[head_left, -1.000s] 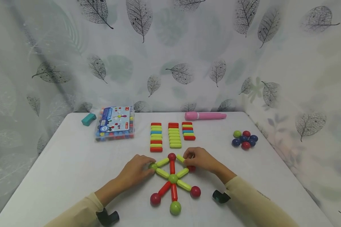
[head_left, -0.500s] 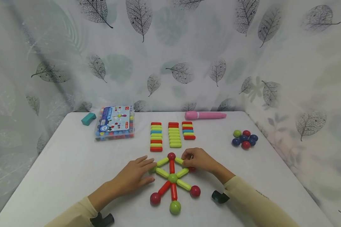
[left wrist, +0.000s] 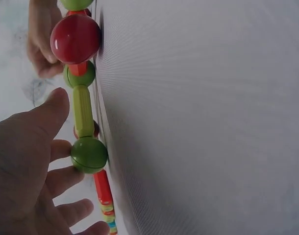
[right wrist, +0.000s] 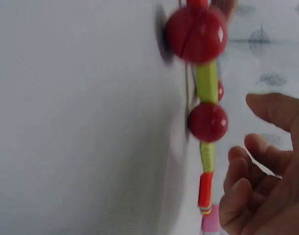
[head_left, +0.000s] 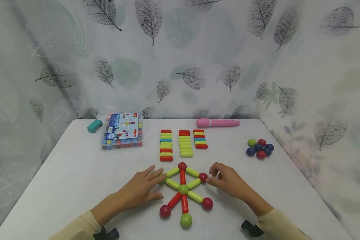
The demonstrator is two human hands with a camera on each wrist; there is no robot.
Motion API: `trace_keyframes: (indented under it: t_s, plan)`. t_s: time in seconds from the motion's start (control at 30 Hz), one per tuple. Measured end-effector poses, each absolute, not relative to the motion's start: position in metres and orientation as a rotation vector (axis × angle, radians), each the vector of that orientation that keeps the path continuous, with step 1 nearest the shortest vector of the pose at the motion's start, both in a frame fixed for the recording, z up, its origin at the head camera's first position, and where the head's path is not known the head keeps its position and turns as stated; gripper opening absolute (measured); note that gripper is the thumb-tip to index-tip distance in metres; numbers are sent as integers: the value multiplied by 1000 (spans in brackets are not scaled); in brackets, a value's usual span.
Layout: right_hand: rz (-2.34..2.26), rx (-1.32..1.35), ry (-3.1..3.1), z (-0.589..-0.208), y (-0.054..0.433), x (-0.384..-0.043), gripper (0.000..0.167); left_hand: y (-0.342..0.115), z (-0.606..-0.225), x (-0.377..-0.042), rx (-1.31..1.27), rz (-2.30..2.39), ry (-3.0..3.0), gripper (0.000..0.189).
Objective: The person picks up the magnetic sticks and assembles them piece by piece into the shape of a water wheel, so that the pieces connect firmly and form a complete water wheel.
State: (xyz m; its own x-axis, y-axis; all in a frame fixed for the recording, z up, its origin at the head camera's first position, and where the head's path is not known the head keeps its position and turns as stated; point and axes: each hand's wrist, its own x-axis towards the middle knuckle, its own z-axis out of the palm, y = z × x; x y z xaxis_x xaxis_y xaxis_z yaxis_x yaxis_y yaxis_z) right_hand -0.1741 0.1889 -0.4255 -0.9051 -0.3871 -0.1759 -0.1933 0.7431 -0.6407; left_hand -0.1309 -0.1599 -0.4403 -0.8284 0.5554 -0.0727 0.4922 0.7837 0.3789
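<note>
The six-spoked frame of rods and balls (head_left: pixel 183 189) is laid on the white table (head_left: pixel 63 186), between the two hands (twelve o'clock is taken as pointing away from the person). Misalignment is judged likeliest at the red ball at four o'clock (head_left: pixel 207 203), the green ball at six (head_left: pixel 186 220) and the red ball at eight (head_left: pixel 165 211), each being joined by a single spoke; by a brushing wrist, any could be swung aside. Were the green ball at ten (left wrist: pixel 89 155) pushed sideways, its rods might be parted; how firmly they are seated cannot be told. The left hand (head_left: pixel 139 188) is spread wide, nothing being grasped, its fingers set against or just beside that ball. The right hand (head_left: pixel 228 181) is empty, its fingers loosely curled, held just beside the red ball at two (head_left: pixel 203 177), a gap being visible.
</note>
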Motion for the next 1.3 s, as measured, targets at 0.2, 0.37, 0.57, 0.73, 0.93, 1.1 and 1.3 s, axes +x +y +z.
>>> trace_keyframes:
  t_s: [0.2,0.37,0.57,0.73,0.93,1.1,1.3]
  plan:
    - [-680,-714,2575,-425,185,-139,33,-163,-439,-129,837,533,2789,69]
    - [-704,-765,2567,-432,188,-141,27,-165,-438,-126,830,518,2800,68]
    - [-951,-557,2557,-443,199,-164,29,-169,-437,-113,875,430,2829,64]
    - [-1174,-366,2475,-450,201,-178,35,-168,-436,-99,978,391,2847,57]
    - [-1277,-256,2395,-452,201,-186,38,-162,-434,-88,1117,370,2854,50]
    - [-1273,-257,2359,-451,204,-185,37,-160,-432,-88,1123,350,2846,49]
    - [-1249,-318,2305,-453,214,-190,34,-160,-432,-89,1120,350,2845,48]
